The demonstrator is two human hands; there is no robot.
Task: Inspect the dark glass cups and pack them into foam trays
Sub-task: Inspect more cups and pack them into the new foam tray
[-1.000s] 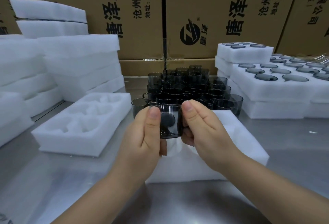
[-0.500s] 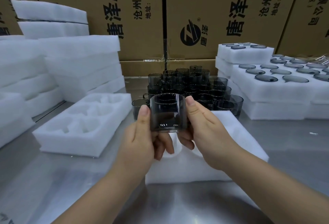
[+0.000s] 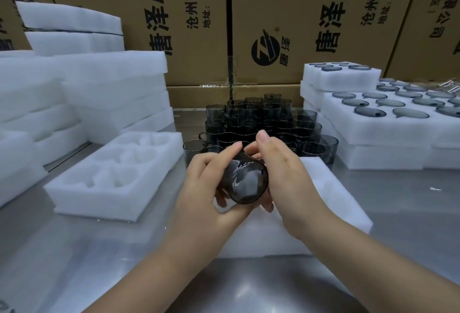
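L hand (image 3: 201, 188) + R hand (image 3: 288, 175), fingers (image 3: 227, 152) curled round tilted dark cup (image 3: 246, 183).

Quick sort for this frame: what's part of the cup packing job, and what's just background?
In the job: held dark glass cup, gripped by left hand and right hand; cluster of unpacked cups; empty foam tray; filled trays.
Lying about: cardboard boxes; white scrap on the metal table.
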